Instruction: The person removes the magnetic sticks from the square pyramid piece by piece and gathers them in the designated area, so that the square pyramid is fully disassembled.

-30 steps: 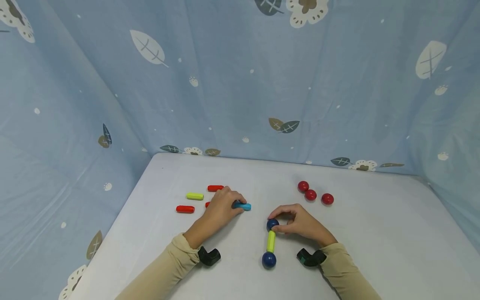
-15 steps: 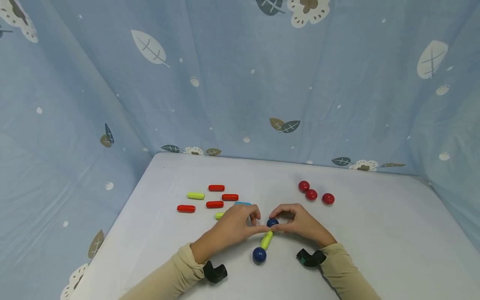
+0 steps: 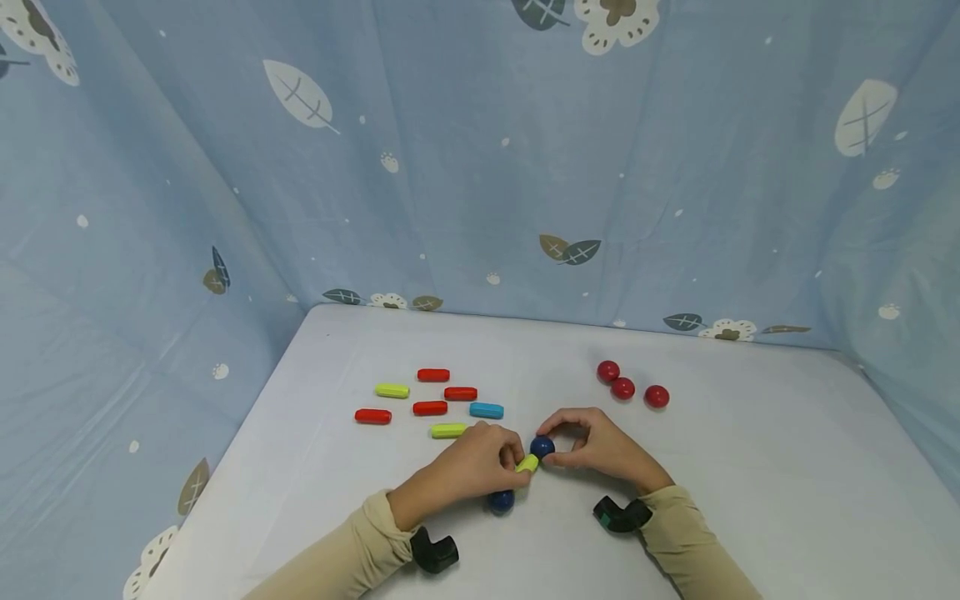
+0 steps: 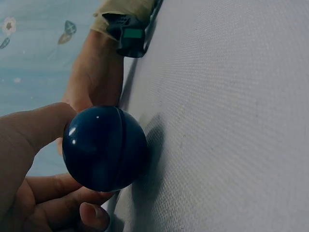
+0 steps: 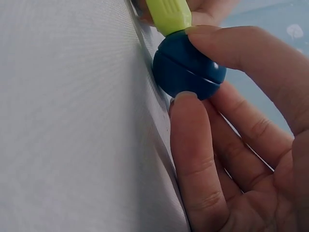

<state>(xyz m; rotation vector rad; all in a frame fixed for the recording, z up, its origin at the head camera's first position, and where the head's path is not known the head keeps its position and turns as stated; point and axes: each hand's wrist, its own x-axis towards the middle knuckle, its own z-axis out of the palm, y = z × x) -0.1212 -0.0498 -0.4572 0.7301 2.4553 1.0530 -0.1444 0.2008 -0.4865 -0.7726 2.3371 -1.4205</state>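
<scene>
A yellow-green rod [image 3: 528,463] joins two dark blue balls on the table. My left hand [image 3: 476,463] pinches the rod between thumb and fingers, hiding part of it. The near blue ball [image 3: 501,502] sticks out below that hand and fills the middle of the left wrist view. Thumb and fingers of my right hand [image 3: 603,452] grip the far blue ball [image 3: 542,447]. In the right wrist view the rod [image 5: 170,14] meets this ball [image 5: 188,67], which has a groove around it.
Left of the hands lie several red rods [image 3: 430,408], two more yellow-green rods [image 3: 448,431] and a blue rod [image 3: 487,410]. Three red balls [image 3: 622,388] sit at the back right. A patterned blue curtain [image 3: 465,167] hangs behind the white table [image 3: 750,450].
My left hand has let go of the light blue rod, moved right and taken hold of the yellow-green rod. The near blue ball has swung left. My right hand has stayed on its ball.
</scene>
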